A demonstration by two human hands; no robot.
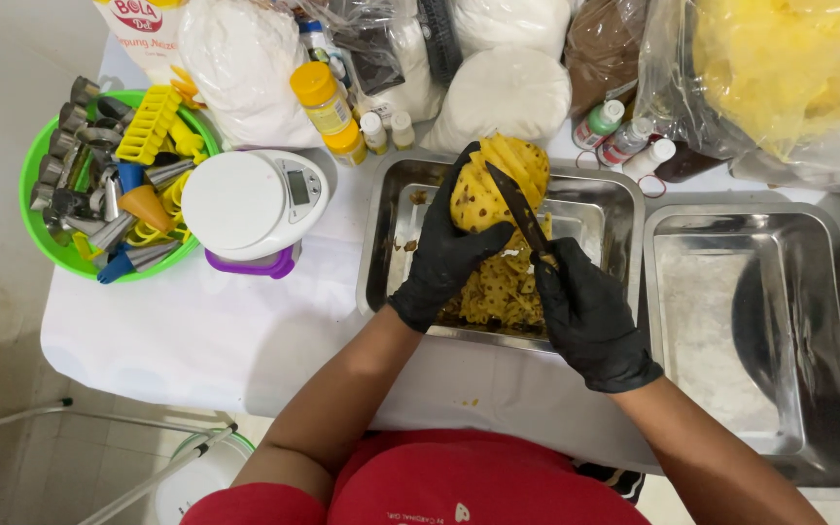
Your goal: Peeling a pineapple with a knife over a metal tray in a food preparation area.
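Observation:
My left hand (442, 255), in a black glove, grips a peeled yellow pineapple (500, 180) and holds it tilted over a steel tray (388, 209). My right hand (587, 311), also gloved in black, holds a dark-bladed knife (517, 207) with its blade laid against the pineapple's side. Strips of pineapple peel (503, 292) lie in the tray beneath both hands.
A second steel tray (809, 321) sits to the right. A white kitchen scale (250, 199) and a green bowl (36, 228) of metal piping tips and cutters stand on the left. Bags of white powder (507, 92), small bottles and a bag of yellow pieces (789, 68) line the back.

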